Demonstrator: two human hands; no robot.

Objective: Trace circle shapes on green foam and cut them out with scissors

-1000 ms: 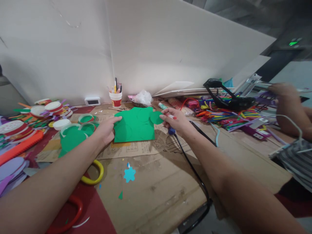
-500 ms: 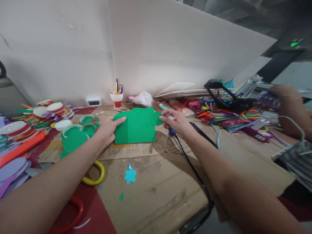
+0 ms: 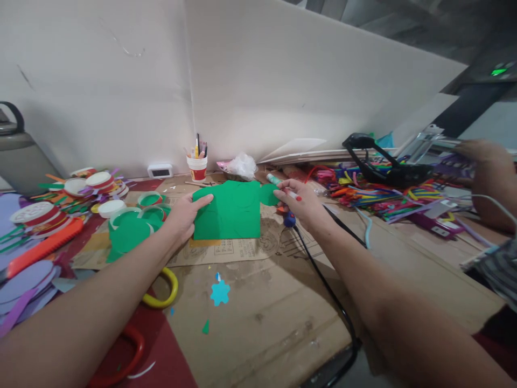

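My left hand [image 3: 186,216] is closed on the left edge of a green craft sheet [image 3: 230,213], thumb on its face and fingers behind. The sheet is held upright above the cardboard and has faint drawn curves near its top. My right hand [image 3: 302,202] pinches a small rounded green piece [image 3: 267,194] beside the sheet's upper right edge. A white marker [image 3: 287,191] with a teal end and a red end also lies in the right hand's grip. Below the sheet, a blue flower cutout [image 3: 220,292] and a green scrap [image 3: 205,327] lie on the cardboard.
Yellow-handled scissors [image 3: 163,291] and a red handle [image 3: 125,361] lie near my left forearm. Green-filled cups [image 3: 125,218] and an orange cutter [image 3: 46,248] are left. A black cable [image 3: 323,280] crosses the right side. Another person's arm [image 3: 490,183] is at far right.
The small green piece has shifted slightly right relative to the sheet, overlapping it less. The whole view has moved a little, with both hands keeping their hold.
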